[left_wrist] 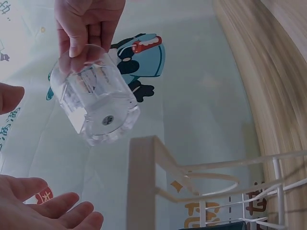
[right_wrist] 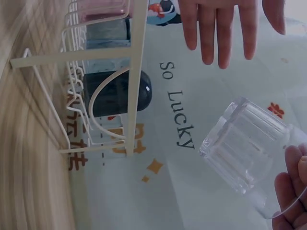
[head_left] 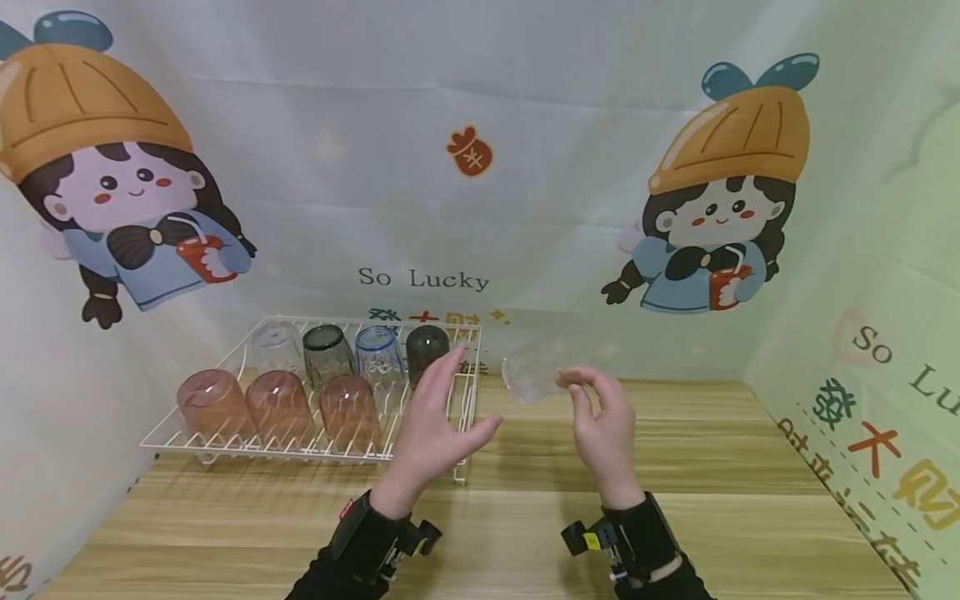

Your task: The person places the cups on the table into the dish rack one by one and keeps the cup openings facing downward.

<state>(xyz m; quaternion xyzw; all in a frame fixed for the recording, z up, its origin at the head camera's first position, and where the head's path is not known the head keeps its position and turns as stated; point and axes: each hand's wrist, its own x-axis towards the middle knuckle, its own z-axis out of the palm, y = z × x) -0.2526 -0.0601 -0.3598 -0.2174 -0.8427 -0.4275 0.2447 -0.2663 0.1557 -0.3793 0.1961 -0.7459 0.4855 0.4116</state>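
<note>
A clear glass cup (head_left: 534, 371) is tilted in the air, its base toward the left. My right hand (head_left: 606, 425) pinches it by the rim, thumb on one side and fingers on the other, as the left wrist view shows on the cup (left_wrist: 96, 96). My left hand (head_left: 435, 425) is held up with fingers straight and thumb spread, nothing in it, in front of the rack's right end. In the right wrist view the left hand's fingers (right_wrist: 223, 36) point toward the cup but stay apart from it.
A white wire rack (head_left: 468, 408) stands at the left on the wooden table (head_left: 525, 533). Upside-down glasses fill it: three pink ones (head_left: 277, 408) in front, and behind them a clear one (head_left: 276, 346), a blue-rimmed one (head_left: 378, 358) and dark ones (head_left: 327, 354). A printed cloth (head_left: 555, 167) hangs behind.
</note>
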